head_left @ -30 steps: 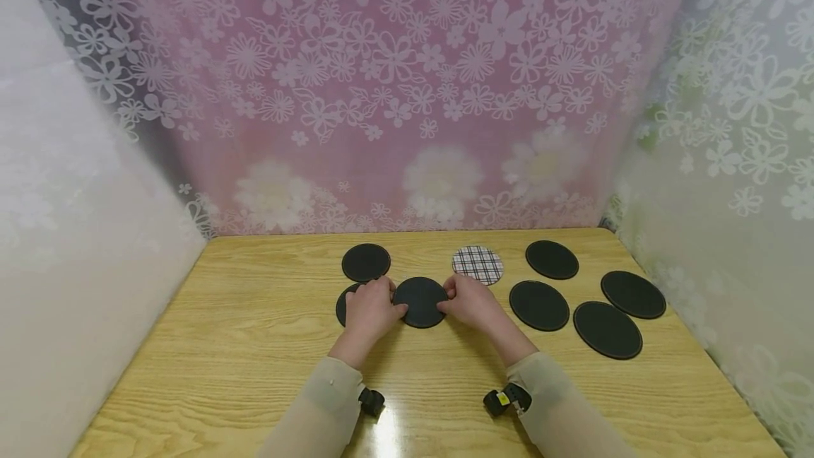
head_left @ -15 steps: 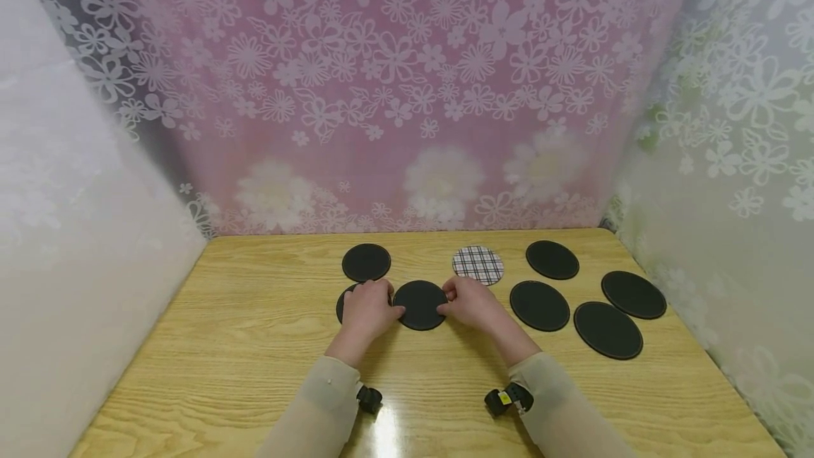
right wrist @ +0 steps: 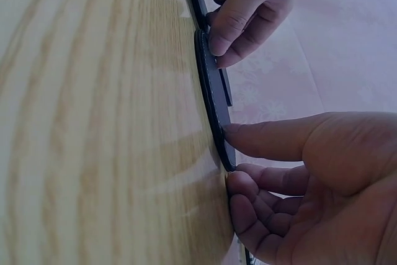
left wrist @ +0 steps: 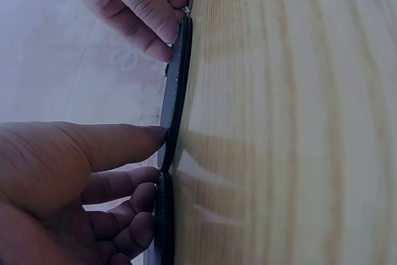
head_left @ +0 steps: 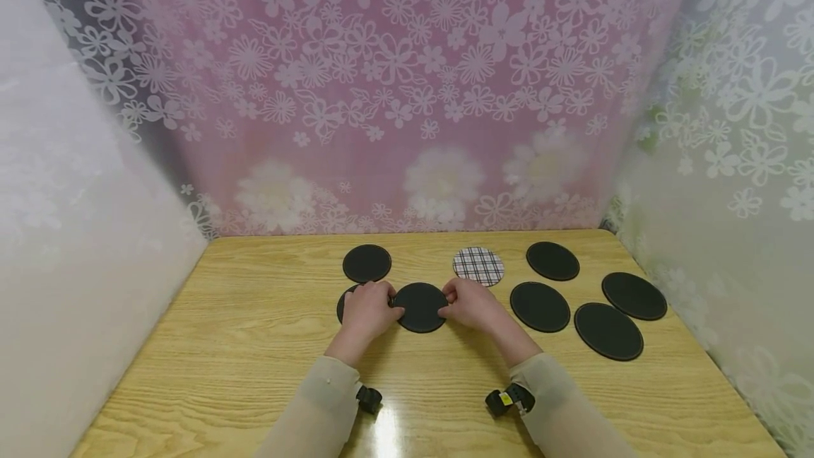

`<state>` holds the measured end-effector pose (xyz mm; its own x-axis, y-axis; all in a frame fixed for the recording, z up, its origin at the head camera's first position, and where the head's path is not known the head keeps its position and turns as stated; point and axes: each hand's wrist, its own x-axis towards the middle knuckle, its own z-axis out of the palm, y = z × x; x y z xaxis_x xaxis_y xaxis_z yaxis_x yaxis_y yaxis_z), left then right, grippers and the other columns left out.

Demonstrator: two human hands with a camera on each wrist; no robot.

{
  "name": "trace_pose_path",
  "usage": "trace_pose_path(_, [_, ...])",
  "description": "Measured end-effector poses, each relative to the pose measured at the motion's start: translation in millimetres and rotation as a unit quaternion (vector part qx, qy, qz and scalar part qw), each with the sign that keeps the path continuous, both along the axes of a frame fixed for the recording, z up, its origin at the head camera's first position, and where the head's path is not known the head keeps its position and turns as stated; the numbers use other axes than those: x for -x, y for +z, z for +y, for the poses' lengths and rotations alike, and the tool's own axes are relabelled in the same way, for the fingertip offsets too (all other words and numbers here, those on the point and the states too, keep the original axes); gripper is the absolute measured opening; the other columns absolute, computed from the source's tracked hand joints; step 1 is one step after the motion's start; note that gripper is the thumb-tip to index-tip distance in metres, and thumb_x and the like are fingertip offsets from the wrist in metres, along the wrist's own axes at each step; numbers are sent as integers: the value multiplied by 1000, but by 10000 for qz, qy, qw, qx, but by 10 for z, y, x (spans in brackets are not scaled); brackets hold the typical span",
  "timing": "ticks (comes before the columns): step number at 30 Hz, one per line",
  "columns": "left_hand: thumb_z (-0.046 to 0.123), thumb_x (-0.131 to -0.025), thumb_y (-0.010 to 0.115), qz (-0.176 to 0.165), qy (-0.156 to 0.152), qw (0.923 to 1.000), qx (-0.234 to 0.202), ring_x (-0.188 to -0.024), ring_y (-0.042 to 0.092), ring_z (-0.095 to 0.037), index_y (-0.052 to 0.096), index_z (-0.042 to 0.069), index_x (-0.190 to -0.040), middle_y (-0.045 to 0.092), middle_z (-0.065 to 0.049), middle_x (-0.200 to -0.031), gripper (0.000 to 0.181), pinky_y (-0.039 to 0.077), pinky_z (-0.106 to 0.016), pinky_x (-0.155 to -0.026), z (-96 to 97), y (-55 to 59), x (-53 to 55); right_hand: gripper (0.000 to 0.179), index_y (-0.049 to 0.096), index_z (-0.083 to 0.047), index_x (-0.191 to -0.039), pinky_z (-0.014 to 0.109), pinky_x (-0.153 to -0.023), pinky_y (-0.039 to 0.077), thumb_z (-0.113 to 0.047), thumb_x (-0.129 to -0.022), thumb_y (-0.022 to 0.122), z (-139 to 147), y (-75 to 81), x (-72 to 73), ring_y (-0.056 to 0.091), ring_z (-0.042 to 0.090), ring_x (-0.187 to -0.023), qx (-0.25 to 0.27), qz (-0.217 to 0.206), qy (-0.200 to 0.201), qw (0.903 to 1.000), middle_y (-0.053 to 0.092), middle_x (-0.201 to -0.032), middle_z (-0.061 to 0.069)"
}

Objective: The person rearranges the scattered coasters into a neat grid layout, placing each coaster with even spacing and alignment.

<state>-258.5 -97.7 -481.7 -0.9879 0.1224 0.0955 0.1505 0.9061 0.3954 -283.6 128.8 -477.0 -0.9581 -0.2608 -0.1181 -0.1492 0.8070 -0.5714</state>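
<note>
A black round coaster (head_left: 421, 308) with a stitched rim lies on the wooden table between both hands. My left hand (head_left: 370, 309) pinches its left edge, the thumb on top and the curled fingers at the rim. At the opposite edge, my right hand (head_left: 472, 304) holds it the same way. In the left wrist view the coaster (left wrist: 176, 85) lies flat, close against a neighbouring black coaster (left wrist: 163, 215). That neighbour is partly hidden by my left hand in the head view. The right wrist view shows my right thumb pressing on the near end of the coaster (right wrist: 214, 97).
Behind the hands are a black coaster (head_left: 367, 263) and a plaid one (head_left: 478, 266). Several more black coasters, such as a near one (head_left: 608, 331), lie to the right. Flowered cloth (head_left: 407, 90) hangs at the back and sides of the table (head_left: 242, 345).
The coaster between my hands has shifted slightly toward me and settled flatter. My left hand has eased a little left and toward me; my right hand has barely moved.
</note>
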Motion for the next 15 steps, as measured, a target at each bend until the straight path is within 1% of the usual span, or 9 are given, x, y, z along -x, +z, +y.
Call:
trace_pose_path(1, [29,-94,91,-12,-3,10000,15,-103,70,-36,82,9,-116,76,-8,-105,31,50,-59,-93,0,-1,1,39,74,1,-128,45,-91,55,-15,-96,89,1,1,-2,62,21,-93,2,-14,-10,10000,67,-103,3])
trace_pose_path(2, [29,-94,91,-114,21,9999,-5,-106,70,-36,82,9,-117,76,-8,-107,31,50,-59,-96,7,47,-16,38,74,1,-127,45,-91,55,-15,-96,89,4,0,-1,61,21,-92,-8,-8,0,10000,67,-103,3])
trace_pose_path(9, [30,-94,91,-125,22,9999,39,-106,70,-35,82,11,-117,76,-6,-108,31,50,-59,-95,2,31,-1,36,73,1,-125,44,-88,54,-13,-95,89,14,19,-14,60,21,-90,44,-16,43,10000,66,-101,4])
trace_pose_path(15, [31,-95,91,-141,21,9999,27,-107,70,-37,82,12,-117,77,-8,-111,31,50,-59,-96,-1,16,-2,36,73,1,-125,43,-88,54,-12,-95,89,13,26,-16,60,21,-91,54,-31,36,10000,67,-102,4])
